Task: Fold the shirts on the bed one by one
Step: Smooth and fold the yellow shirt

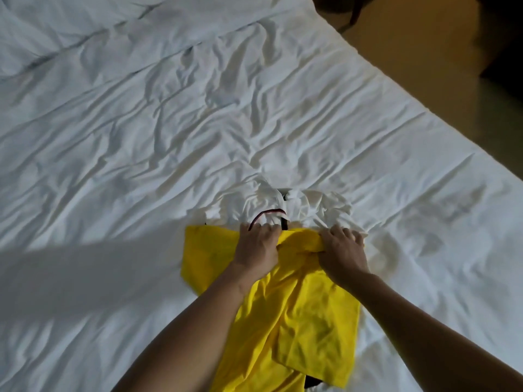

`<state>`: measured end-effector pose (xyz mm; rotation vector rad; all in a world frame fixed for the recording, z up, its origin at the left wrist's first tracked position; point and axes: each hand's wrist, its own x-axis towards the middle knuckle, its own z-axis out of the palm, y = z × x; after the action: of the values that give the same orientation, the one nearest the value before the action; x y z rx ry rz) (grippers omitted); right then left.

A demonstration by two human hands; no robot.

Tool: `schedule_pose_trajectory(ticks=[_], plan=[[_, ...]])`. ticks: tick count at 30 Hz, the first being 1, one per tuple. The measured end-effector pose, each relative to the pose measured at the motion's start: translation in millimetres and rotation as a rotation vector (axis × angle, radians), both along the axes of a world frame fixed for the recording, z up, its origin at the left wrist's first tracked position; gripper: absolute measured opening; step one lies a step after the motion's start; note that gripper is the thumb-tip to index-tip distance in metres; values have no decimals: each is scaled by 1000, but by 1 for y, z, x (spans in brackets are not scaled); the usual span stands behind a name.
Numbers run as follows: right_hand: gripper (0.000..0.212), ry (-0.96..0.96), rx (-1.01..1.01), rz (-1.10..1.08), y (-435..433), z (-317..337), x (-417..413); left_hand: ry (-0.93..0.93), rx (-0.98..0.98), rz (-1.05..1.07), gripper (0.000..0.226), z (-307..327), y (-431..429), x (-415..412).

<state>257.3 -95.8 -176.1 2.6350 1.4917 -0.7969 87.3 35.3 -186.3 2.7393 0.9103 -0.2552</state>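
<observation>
A yellow shirt (300,312) lies crumpled on the white bed (141,137), running from the middle toward the bottom edge of the view. My left hand (259,247) and my right hand (342,250) both grip its bunched top edge, a short gap apart. Just beyond my hands lies a rumpled white shirt (305,207) with dark and red trim; my left fingers touch its near edge. A dark piece of cloth (311,381) peeks from under the yellow shirt's lower end.
The wrinkled white sheet spreads wide to the left and far side. The bed's edge runs diagonally along the right, with brownish floor (424,38) beyond it and dark furniture (506,60) in the top right corner.
</observation>
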Motion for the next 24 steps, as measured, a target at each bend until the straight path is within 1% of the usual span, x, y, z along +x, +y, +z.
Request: schedule_pose_trajectory(ticks=[2,5,7,8,11,13,17,20,22,24], plan=[[40,60,147,-64,-9,11,-7,-115,-99,55,34,18,-3,-8],[36,192,339,-194,-19,41,-24,-322,-347,204,7,50,-8,-27],[36,284,424,-250,-22,75,-39,-463,-436,309,11,83,-11,-45],[37,286,467,-241,-23,95,-47,-503,-472,358,13,103,-13,-57],[46,280,576,-160,-23,152,-74,-631,-617,455,21,175,-18,-97],[52,305,641,-61,-21,194,-94,-713,-682,488,24,231,-25,-129],[48,301,769,171,-24,279,-146,-773,-756,452,23,338,-44,-205],[45,262,842,317,-30,337,-186,-805,-700,410,31,408,-60,-271],[41,196,871,381,-35,370,-215,-836,-656,399,22,446,-73,-318],[37,138,896,383,-41,395,-245,-867,-588,389,14,477,-85,-363]])
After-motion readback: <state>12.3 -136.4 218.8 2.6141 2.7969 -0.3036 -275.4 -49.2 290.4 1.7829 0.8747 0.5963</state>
